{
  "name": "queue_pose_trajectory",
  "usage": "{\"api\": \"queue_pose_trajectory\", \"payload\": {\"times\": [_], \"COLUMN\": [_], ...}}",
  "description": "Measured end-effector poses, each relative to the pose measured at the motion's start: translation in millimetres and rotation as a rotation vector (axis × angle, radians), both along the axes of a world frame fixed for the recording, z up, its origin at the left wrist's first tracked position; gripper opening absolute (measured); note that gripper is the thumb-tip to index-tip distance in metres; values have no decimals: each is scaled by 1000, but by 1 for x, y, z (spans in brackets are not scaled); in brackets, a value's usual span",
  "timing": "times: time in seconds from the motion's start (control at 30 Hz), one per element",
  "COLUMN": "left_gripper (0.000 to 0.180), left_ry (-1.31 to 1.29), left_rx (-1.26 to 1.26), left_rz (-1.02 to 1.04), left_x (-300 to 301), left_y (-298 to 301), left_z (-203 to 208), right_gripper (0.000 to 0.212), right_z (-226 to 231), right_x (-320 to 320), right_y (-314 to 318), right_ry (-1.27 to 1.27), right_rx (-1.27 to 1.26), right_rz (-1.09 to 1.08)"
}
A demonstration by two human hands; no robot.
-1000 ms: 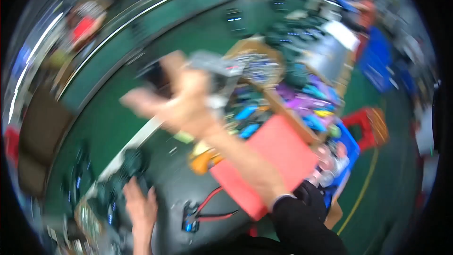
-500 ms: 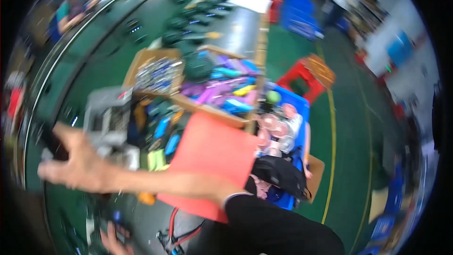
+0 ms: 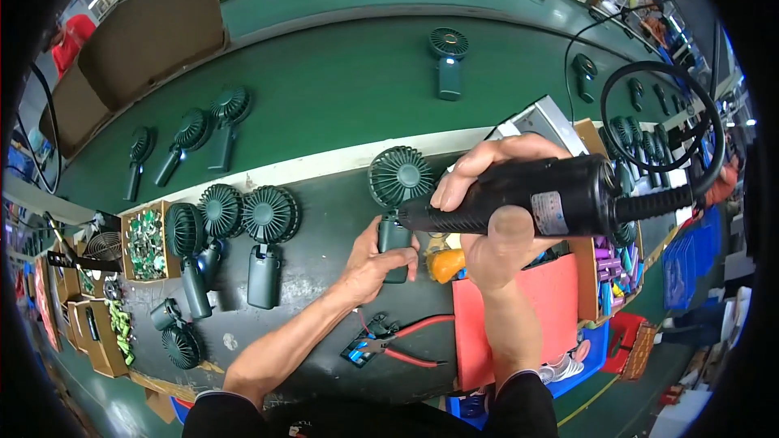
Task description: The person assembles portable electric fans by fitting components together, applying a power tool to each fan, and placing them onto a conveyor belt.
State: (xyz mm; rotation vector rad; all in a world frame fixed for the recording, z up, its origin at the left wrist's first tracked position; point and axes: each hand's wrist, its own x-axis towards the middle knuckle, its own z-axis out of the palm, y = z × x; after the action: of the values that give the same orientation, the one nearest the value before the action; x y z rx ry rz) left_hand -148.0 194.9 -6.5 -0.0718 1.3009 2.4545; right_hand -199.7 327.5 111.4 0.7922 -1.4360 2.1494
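A dark green handheld fan (image 3: 401,176) stands head-away on the bench in front of me, and my left hand (image 3: 367,269) is wrapped round its handle. In my right hand (image 3: 497,264) is a black electric screwdriver (image 3: 515,195), held almost level with its cable running off to the right. The screwdriver's nose points left and meets the top of the fan's handle, just below the round head; the bit itself I cannot make out. Closer to me lie pliers (image 3: 422,324) with red handles, beside a small dark part with blue pieces (image 3: 357,350).
More green fans (image 3: 271,215) lie at left. A green conveyor belt (image 3: 341,73) carries several others. A box of circuit boards (image 3: 146,245) sits far left. At right are a red sheet (image 3: 560,300), a box of coloured parts (image 3: 586,264) and a looping black cable (image 3: 621,73).
My view has swung left, from the boxes and aisle to the bench and belt. The blurred outstretched arm is drawn in, and both hands now meet at the fan.
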Motion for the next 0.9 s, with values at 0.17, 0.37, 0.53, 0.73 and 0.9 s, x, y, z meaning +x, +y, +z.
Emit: {"api": "queue_pose_trajectory", "payload": {"times": [0.17, 0.37, 0.53, 0.73, 0.9], "left_gripper": [36, 35, 46, 29, 23], "left_ry": [-22, -11, -11, 39, 26], "left_rx": [17, -56, -358, -188, -197], "left_rz": [-1, -9, 38, 66, 196], "left_x": [0, -2, 1, 1, 10], "left_y": [4, -5, 13, -10, 13], "left_z": [8, 9, -12, -15, -20], "right_gripper": [62, 56, 51, 47, 46], "right_z": [-2, -8, -25, -23, -6], "right_x": [3, -4, 8, -14, -1], "right_y": [-2, -15, -8, -37, -23], "right_ry": [-57, -54, -593, -46, 127], "right_rx": [34, 11, -690, 148, 96], "right_rz": [-2, -16, 572, -88, -239]}}
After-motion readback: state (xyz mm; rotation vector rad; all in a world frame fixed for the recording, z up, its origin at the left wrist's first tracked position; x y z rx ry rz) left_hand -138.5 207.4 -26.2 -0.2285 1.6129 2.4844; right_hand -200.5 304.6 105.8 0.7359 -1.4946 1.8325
